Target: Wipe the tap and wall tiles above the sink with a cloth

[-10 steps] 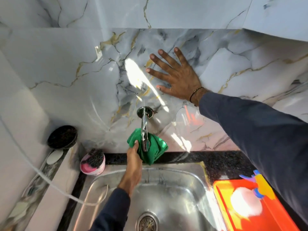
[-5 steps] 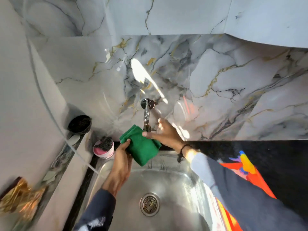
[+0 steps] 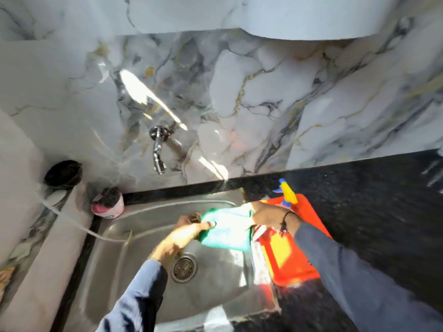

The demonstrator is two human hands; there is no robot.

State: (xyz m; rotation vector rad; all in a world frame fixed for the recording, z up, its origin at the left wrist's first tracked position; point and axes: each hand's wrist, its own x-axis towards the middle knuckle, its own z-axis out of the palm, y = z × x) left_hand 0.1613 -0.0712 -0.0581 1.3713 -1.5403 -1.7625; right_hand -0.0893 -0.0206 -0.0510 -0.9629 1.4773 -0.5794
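A green cloth (image 3: 226,230) is stretched flat between both hands, above the right side of the steel sink (image 3: 143,226). My left hand (image 3: 184,232) grips its left edge and my right hand (image 3: 268,215) grips its right edge. The chrome tap (image 3: 158,149) sticks out of the marble-patterned wall tiles (image 3: 251,92) above the sink, well clear of the cloth and both hands. Motion blurs the frame.
An orange tray (image 3: 309,219) with a blue and yellow item (image 3: 287,191) lies on the black counter (image 3: 371,200) right of the sink. A pink tub with a dark scrubber (image 3: 107,203) and a black round dish (image 3: 63,173) sit at the left. A white hose (image 3: 72,222) runs into the sink.
The cloth came off the tap and moved down and right over the sink. My right hand left the wall, took the cloth's other edge, and both hands now spread it.
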